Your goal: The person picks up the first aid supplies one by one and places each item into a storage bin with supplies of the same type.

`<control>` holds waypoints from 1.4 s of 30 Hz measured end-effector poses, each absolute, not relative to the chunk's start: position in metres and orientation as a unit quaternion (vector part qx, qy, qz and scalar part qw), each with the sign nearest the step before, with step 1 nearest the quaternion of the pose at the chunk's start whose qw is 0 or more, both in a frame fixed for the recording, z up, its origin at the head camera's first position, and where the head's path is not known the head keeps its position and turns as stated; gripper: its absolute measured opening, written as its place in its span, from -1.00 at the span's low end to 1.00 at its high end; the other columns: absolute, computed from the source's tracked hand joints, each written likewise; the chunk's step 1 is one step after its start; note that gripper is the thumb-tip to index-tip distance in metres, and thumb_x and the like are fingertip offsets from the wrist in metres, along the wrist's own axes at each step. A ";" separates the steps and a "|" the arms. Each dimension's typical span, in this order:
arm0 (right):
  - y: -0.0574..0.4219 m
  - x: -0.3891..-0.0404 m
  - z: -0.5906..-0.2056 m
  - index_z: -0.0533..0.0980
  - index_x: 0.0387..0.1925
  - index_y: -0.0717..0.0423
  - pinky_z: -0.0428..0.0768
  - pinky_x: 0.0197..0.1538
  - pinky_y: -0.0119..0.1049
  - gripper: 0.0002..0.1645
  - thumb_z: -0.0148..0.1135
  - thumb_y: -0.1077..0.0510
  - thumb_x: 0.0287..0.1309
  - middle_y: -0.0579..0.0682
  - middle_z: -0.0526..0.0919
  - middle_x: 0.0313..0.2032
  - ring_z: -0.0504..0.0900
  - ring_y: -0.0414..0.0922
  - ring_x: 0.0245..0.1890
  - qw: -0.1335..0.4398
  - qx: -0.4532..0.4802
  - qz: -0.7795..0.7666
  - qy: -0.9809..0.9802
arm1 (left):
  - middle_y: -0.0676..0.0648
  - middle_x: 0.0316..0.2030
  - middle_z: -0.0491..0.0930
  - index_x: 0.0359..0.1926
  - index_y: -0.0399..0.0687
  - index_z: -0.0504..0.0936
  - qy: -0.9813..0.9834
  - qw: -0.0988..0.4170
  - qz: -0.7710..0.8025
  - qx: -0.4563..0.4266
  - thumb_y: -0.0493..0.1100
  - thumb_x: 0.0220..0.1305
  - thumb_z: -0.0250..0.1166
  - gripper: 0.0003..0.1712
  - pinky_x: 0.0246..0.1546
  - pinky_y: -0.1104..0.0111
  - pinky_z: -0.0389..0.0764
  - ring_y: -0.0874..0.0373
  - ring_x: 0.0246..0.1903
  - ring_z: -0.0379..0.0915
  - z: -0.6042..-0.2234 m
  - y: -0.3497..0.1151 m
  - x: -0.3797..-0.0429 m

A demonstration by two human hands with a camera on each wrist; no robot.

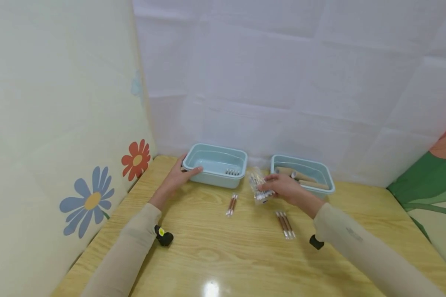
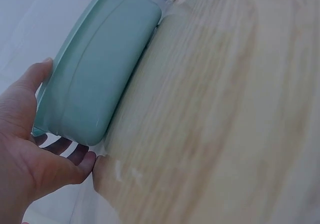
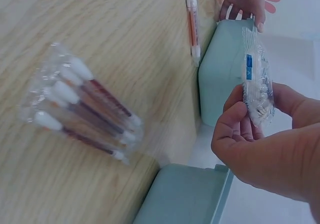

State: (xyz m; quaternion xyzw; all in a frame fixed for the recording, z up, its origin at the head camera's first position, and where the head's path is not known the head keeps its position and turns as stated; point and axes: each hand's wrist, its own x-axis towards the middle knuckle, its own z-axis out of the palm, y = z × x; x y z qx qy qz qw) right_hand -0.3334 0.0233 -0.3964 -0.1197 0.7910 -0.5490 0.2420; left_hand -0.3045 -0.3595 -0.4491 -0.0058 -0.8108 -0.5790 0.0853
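Observation:
My left hand (image 1: 176, 177) grips the left end of a light blue plastic basin (image 1: 217, 180), thumb over the rim and fingers round the outside. Inside that basin's right corner are several small white-tipped pieces (image 1: 232, 172). With my right hand (image 1: 282, 187) I pinch a clear plastic pack of cotton swabs (image 1: 259, 186), held up between the two basins; the right wrist view shows a blue label on its edge. Below it on the table lie two clear packets of brown iodine swabs, the left packet (image 1: 231, 205) near the basin and the right packet (image 3: 82, 107) closer to my right forearm.
A second light blue basin (image 1: 328, 177) stands at the back right, holding several brown cardboard tubes (image 1: 312, 184). Behind both basins hangs a white cloth (image 1: 245, 74). A flower-printed panel (image 1: 78, 103) borders the wooden table (image 1: 215, 255) on the left, another printed panel (image 1: 423, 177) on the right.

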 end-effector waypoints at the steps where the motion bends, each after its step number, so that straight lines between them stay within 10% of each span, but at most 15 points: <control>1: 0.020 -0.335 -0.395 0.37 0.31 0.33 0.58 -0.03 -0.10 -0.26 0.47 0.13 0.21 0.10 0.58 0.01 0.52 -0.14 -0.28 0.240 -0.117 -0.553 0.789 | -0.27 0.53 0.00 0.64 -0.01 -0.16 -0.810 0.087 -0.580 -0.006 0.17 0.33 0.39 0.15 0.38 -0.11 0.15 -0.21 0.46 -0.01 -0.449 -0.360 -0.305; 17: -0.026 -0.360 -0.371 0.48 -0.06 0.23 0.59 -0.24 -0.27 -0.68 0.42 0.22 0.26 0.04 0.58 -0.20 0.50 -0.16 -0.40 0.245 -0.121 -0.582 0.766 | -0.24 0.52 0.04 0.64 0.01 -0.12 -0.801 0.087 -0.592 0.002 0.18 0.30 0.42 0.17 0.36 -0.06 0.21 -0.17 0.44 0.05 -0.452 -0.358 -0.300; 29: -0.073 -0.366 -0.359 0.26 0.37 0.41 0.57 0.08 -0.15 -0.25 0.38 0.20 0.31 0.21 0.46 0.17 0.55 -0.08 -0.12 0.246 -0.103 -0.605 0.750 | -0.26 0.51 0.05 0.64 -0.03 -0.10 -0.784 0.081 -0.615 0.011 0.03 0.32 0.43 0.12 0.36 -0.04 0.22 -0.19 0.43 0.05 -0.438 -0.352 -0.294; 42: -0.091 -0.383 -0.363 0.27 0.39 0.42 0.59 0.14 -0.11 -0.27 0.37 0.27 0.31 0.26 0.52 0.16 0.59 0.08 0.08 0.256 -0.057 -0.671 0.694 | -0.34 0.49 0.09 0.61 -0.19 -0.08 -0.797 0.074 -0.599 0.014 -0.06 0.39 0.37 0.03 0.33 -0.03 0.27 -0.23 0.42 0.08 -0.411 -0.335 -0.269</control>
